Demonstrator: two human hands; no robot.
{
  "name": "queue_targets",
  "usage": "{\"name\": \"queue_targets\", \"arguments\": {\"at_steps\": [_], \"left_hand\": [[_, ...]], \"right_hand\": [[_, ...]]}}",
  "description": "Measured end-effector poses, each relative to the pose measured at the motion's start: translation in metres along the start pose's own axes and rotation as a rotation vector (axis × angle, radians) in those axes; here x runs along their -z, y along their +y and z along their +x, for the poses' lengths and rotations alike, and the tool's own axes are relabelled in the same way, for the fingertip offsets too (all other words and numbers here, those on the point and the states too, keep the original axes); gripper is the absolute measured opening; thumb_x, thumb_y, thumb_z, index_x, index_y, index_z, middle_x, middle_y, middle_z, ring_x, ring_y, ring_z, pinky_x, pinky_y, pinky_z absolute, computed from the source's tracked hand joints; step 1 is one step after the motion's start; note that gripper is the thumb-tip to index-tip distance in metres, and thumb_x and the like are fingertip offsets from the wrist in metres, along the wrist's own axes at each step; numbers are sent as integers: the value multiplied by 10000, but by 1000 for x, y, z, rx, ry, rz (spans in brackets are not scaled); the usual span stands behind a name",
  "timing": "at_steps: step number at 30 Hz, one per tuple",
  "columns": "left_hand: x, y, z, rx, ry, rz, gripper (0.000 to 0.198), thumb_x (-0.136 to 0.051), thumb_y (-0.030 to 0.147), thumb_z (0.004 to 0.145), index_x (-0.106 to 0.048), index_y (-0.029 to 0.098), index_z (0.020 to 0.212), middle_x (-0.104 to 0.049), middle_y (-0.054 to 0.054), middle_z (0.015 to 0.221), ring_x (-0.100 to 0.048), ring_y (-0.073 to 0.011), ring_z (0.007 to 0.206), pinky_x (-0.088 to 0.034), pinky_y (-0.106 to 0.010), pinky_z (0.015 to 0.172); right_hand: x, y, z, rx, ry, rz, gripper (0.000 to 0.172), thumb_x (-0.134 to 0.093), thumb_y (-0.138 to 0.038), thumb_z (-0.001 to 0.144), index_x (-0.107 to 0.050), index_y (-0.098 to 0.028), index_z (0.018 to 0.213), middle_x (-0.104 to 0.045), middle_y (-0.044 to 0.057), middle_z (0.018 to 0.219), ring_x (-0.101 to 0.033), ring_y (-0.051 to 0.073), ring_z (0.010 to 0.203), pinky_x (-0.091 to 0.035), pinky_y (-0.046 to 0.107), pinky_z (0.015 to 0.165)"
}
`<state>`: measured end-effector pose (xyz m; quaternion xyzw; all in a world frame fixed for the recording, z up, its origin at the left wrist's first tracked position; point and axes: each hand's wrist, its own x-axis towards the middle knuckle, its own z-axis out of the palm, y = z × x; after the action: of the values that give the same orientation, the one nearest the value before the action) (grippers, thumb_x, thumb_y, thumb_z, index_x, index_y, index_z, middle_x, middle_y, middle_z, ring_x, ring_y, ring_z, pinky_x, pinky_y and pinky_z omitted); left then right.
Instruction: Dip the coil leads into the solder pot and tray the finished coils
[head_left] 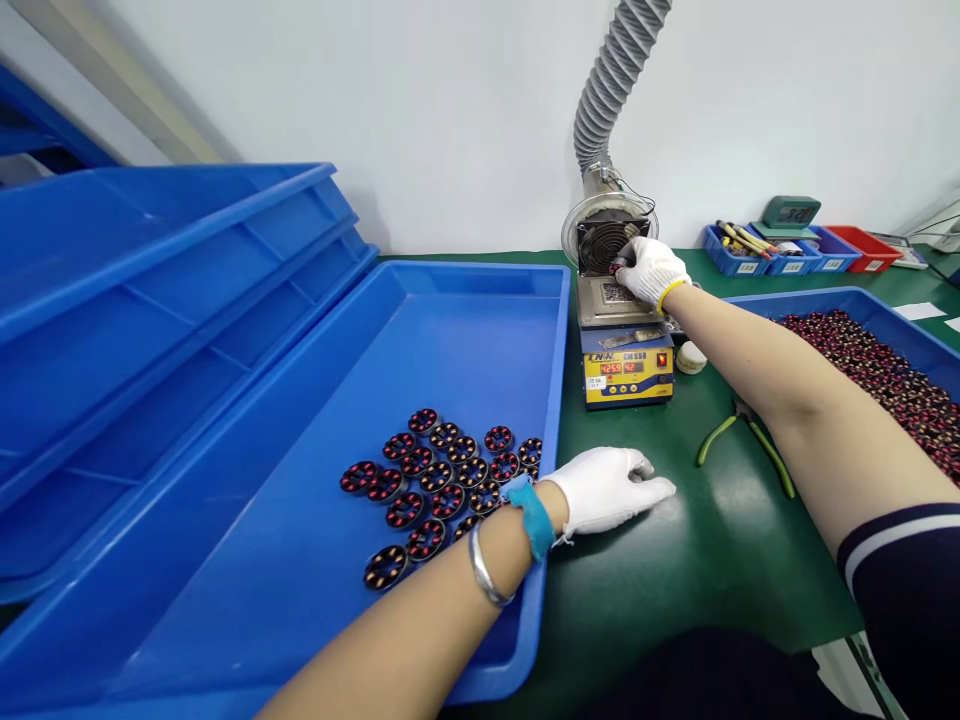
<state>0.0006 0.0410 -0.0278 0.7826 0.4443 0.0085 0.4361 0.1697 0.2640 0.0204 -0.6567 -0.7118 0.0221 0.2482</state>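
Note:
My right hand (pixel 651 272), in a white glove with a yellow cuff, is closed on a small wound stator (pixel 617 268), dark with a bit of red showing. The fingers cover most of it. Just below is the solder pot (pixel 626 365), a yellow and blue heated unit with red digits and a metal top. My left hand (pixel 611 490), also in a white glove, hovers low over the green table with thumb and forefinger apart and nothing between them. Its wrist crosses the rim of a blue tray (pixel 564 330), where several wound stators (pixel 436 476) with red and copper coils lie.
Green-handled pliers (pixel 772 455) and a round pale tin (pixel 690 357) lie right of the pot. A second blue tray (pixel 814 297) is full of stators. Stacked blue trays (pixel 225 280) stand left. Behind the pot rises a grey duct (pixel 619 80). Small bins (pixel 795 262) line the wall.

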Motion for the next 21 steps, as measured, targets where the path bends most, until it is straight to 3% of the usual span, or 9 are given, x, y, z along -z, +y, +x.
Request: {"name": "queue_targets", "arguments": {"at_steps": [4,7,10,12,13,15,17,19,21], "left_hand": [[-1,1,1,-24,21,-56,578,-525,631,754,-678,170,1068,-696,-98,1072,-637,-261,971,-471,-325,852],[7,3,-1,-78,117,-157,504,-483,604,799,-691,187,989,-719,-62,958,-655,-224,839,-487,-304,783],[32,-2,-6,-74,424,-148,484,-431,579,840,-682,189,979,-713,-55,973,-652,-213,851,-483,-290,811],[56,-11,-10,37,693,-6,513,-445,565,833,-645,169,1089,-674,-87,1110,-618,-244,1012,-448,-306,914],[68,-18,-13,136,763,117,533,-429,547,840,-622,154,1145,-634,-109,1193,-572,-269,1113,-412,-336,973],[88,-36,-17,348,717,382,610,-433,542,817,-557,131,1250,-518,-162,1341,-467,-360,1237,-355,-457,1019],[102,-56,-19,480,503,484,691,-455,554,786,-492,115,1319,-447,-201,1397,-468,-403,1226,-371,-496,984],[107,-75,-19,504,373,506,732,-500,561,750,-496,91,1311,-522,-206,1330,-523,-392,1171,-395,-456,962],[108,-89,-17,463,375,462,619,-594,515,675,-626,109,1141,-669,-166,1122,-623,-370,1004,-457,-406,860]], "right_hand": [[11,-1,-2,11,55,106,233,-604,-358,756,-647,-231,947,-671,30,974,-612,224,924,-485,352,851],[30,4,-9,22,117,242,288,-613,-348,738,-672,-182,966,-684,33,922,-624,200,867,-490,332,824],[55,22,-28,-23,99,327,351,-609,-375,745,-683,-166,1018,-694,33,869,-634,173,771,-512,320,752],[73,43,-46,-62,57,362,376,-595,-385,764,-683,-168,1058,-701,38,855,-634,158,731,-522,310,716],[83,55,-57,-74,41,352,375,-595,-386,767,-689,-173,1062,-704,41,858,-636,157,738,-522,308,720],[103,83,-78,-98,23,243,348,-610,-388,756,-710,-206,1035,-710,33,881,-643,167,800,-514,311,759],[119,111,-99,-153,-66,58,336,-610,-395,752,-716,-251,1037,-714,14,904,-647,177,851,-507,303,776],[127,136,-116,-205,-249,-123,347,-593,-380,761,-699,-290,1079,-715,-2,934,-651,175,869,-507,279,760],[124,156,-129,-219,-411,-247,339,-608,-337,745,-702,-299,1069,-714,-3,961,-654,179,885,-506,264,759]]}}
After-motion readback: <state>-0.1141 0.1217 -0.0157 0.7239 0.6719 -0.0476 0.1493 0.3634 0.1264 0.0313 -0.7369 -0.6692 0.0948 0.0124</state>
